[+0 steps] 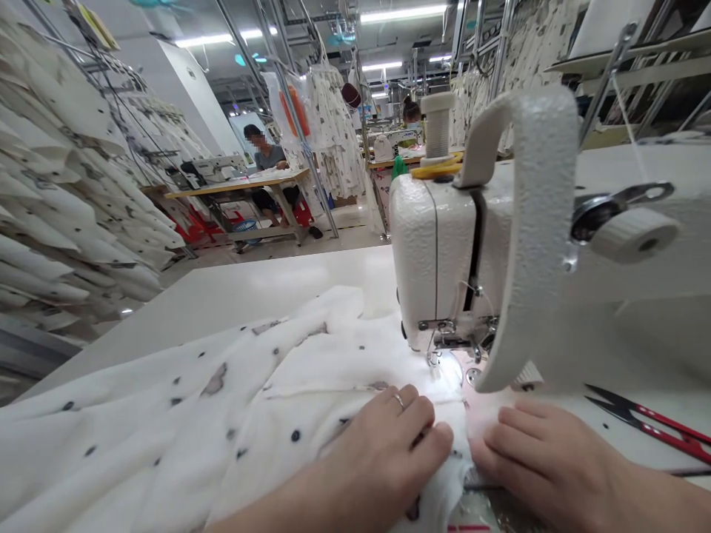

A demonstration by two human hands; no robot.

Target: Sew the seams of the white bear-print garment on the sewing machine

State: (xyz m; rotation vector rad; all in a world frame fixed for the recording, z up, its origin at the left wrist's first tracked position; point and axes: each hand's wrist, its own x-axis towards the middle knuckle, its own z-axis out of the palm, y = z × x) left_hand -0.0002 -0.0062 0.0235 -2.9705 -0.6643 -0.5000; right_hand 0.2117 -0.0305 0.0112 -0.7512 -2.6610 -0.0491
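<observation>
White fabric (249,414) with dark spots and grey patches spreads across the left of the sewing table and runs under the needle area. My left hand (389,444), a ring on one finger, is closed on this fabric just in front of the presser foot (434,361). At the cloth's right edge my right hand (549,451) has its fingers bent together and pinches that edge; its fingertips are partly hidden. The white sewing machine (414,259) stands above both hands, its lamp lighting the needle plate.
Red-handled thread snips (655,426) lie right of my right hand. A curved white guard (541,222) arches before the machine head. Hanging spotted garments (61,192) crowd the left. Farther back, a person (269,155) sits at another sewing table (238,183).
</observation>
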